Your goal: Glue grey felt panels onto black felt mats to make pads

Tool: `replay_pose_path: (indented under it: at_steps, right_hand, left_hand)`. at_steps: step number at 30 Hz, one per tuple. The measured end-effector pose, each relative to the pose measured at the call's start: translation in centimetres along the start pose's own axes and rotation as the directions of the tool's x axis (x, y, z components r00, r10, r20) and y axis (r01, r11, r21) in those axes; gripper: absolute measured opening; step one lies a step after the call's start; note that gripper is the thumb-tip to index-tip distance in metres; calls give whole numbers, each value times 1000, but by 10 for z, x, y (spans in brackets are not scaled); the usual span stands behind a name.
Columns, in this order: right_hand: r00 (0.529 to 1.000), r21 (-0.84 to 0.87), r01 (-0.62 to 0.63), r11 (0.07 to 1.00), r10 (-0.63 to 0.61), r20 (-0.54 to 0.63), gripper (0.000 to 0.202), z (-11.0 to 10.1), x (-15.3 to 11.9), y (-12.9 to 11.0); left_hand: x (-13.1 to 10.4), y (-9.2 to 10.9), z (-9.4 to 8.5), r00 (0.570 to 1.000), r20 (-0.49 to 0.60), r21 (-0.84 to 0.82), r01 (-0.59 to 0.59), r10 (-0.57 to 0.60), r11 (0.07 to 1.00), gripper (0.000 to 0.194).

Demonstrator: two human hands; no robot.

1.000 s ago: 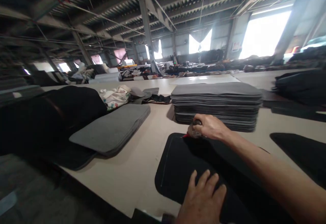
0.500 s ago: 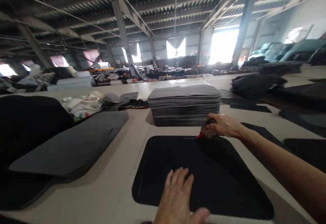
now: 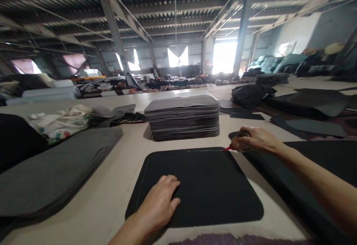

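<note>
A black rounded panel (image 3: 206, 189) lies flat on the pale table before me. My left hand (image 3: 160, 200) rests on its left part, fingers extended and palm down. Gripped in my right hand (image 3: 256, 139) is a glue bottle (image 3: 239, 143), held tilted with its red nozzle (image 3: 228, 148) at the panel's far right corner. A thin shiny line runs along the panel's far edge, and a fainter one shows along the left edge. Fingers hide part of the bottle.
Behind the panel stands a tall stack of grey sheets (image 3: 182, 120). Grey panels (image 3: 64, 167) are piled on the left, beside a patterned cloth (image 3: 64, 122). More dark panels (image 3: 315, 167) lie under my right forearm. A dark bundle (image 3: 249, 95) sits farther back on the table (image 3: 134, 155).
The nozzle has travelled rightward along the panel's far edge to its corner, and the shiny line is longer. My left hand has shifted to the panel's left part. The view has turned right.
</note>
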State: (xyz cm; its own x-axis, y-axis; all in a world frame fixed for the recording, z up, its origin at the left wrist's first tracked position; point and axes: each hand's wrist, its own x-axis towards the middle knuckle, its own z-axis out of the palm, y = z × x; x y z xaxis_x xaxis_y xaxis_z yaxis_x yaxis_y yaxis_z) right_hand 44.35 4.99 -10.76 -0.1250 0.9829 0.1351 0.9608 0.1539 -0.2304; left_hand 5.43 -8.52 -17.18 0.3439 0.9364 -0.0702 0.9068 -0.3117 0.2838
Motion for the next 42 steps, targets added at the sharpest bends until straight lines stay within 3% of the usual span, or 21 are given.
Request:
replay_pose_path:
  at_steps: [3, 7, 18, 24, 29, 36, 42]
  right_hand:
    - [999, 7, -36, 999, 36, -10, 37, 2, -5, 5]
    - [997, 92, -74, 993, 72, 21, 40, -1, -16, 8]
    - [982, 360, -110, 926, 46, 182, 27, -10, -104, 31]
    - [972, 427, -125, 896, 26, 232, 36, -17, -158, 25]
    - [975, 439, -168, 883, 82, 207, 48, -11, -187, 32]
    - [984, 439, -92, 894, 15, 176, 45, 0, -196, 25]
    - [978, 459, 76, 885, -157, 141, 36, 8, -175, -13]
  left_hand:
    - [12, -14, -15, 997, 22, 51, 69, -70, 996, 70]
    - [26, -23, -21, 996, 44, 86, 71, -75, 994, 93]
    - [28, -23, -22, 999, 34, 159, 27, -33, 987, 90]
    - [33, -26, -21, 996, 73, 189, 27, -41, 982, 92]
    - [35, -28, -21, 996, 78, 208, 19, -36, 978, 92]
    - [35, -31, -21, 998, 59, 206, -12, 0, 979, 89]
    - [38, -45, -25, 998, 47, 149, -57, 51, 987, 54]
